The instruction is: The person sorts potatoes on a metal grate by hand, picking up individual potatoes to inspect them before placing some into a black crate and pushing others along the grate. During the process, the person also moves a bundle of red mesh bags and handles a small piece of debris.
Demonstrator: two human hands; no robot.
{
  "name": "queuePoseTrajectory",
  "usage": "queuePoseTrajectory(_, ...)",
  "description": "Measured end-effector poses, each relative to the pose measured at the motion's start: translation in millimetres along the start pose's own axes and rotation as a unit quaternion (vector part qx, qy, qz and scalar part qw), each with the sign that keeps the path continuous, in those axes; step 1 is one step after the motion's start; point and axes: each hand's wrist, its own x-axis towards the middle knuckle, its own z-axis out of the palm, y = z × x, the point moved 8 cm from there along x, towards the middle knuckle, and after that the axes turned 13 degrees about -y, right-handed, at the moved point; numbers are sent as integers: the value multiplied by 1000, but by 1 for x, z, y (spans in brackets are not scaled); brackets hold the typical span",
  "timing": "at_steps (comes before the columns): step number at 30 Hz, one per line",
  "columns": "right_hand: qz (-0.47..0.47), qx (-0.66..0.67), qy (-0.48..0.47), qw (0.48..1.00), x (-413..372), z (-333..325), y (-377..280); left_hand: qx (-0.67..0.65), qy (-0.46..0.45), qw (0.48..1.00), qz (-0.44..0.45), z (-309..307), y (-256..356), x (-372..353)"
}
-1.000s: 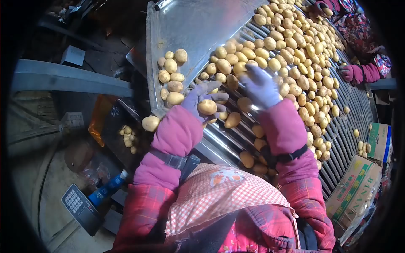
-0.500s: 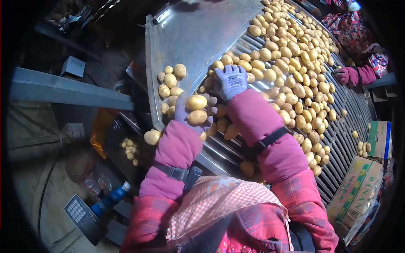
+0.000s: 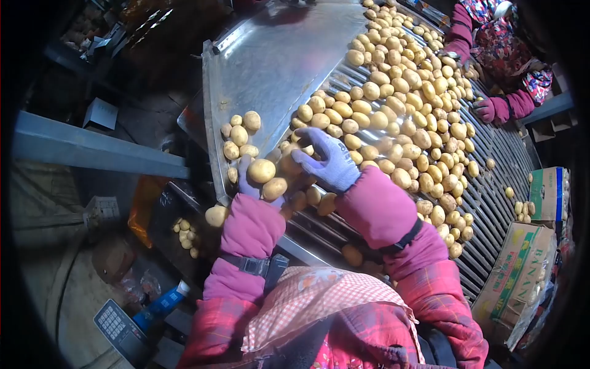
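Two potatoes (image 3: 268, 178) rest in the palm of my left hand (image 3: 247, 183), which wears a purple glove and is turned upward beside the metal tray. My right hand (image 3: 326, 161), in a similar glove, is just to the right, its thumb and fingers curved around a potato (image 3: 291, 161) partly in shadow. Many potatoes (image 3: 424, 120) cover the roller conveyor (image 3: 485, 184) beyond my hands. A small group of potatoes (image 3: 239, 134) lies on the metal tray (image 3: 276, 67), left of my hands.
Across the conveyor, a co-worker's two gloved hands (image 3: 485, 111) are at its far edge. Cardboard boxes (image 3: 515, 277) stand at the right. A metal beam (image 3: 98, 146), a scale display (image 3: 117, 326) and a container with potatoes (image 3: 169, 212) are at the left.
My right hand has moved down and left toward my left hand and has closed around a potato. The co-worker's other hand has come into view at the conveyor.
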Motion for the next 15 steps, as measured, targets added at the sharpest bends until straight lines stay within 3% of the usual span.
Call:
queuePoseTrajectory(1, 1, 0, 0, 1000, 3, -12, 7, -85, -106, 990, 27, -12, 4, 9)
queuePoseTrajectory(3, 21, -144, 45, 988, 16, -61, 37, -112, 77, 987, 86, -58, 3, -5)
queuePoseTrajectory(4, 37, -249, 75, 965, 22, -88, 53, -41, 229, 969, 84, -29, 1, -6)
queuePoseTrajectory(5, 51, -351, 104, 929, 28, -115, 71, -44, 234, 967, 90, -37, 1, -8)
queuePoseTrajectory(7, 160, -524, 38, 836, 44, -139, 128, 65, 169, 983, 41, -47, 1, -4)
queuePoseTrajectory(10, 277, -526, -106, 797, 55, -142, 187, 53, 238, 968, 59, -33, -2, 1)
queuePoseTrajectory(11, 237, -567, -79, 785, 58, -137, 181, 46, 268, 960, 67, -33, -3, -1)
queuePoseTrajectory(12, 227, -580, -84, 778, 64, -136, 181, 26, 208, 976, 60, -43, -5, 0)
queuePoseTrajectory(14, 233, -599, -79, 762, 70, -138, 172, 21, 186, 980, 67, -42, -3, -1)
queuePoseTrajectory(15, 235, -537, -87, 806, 74, -140, 172, 19, 159, 984, 77, -35, 2, -2)
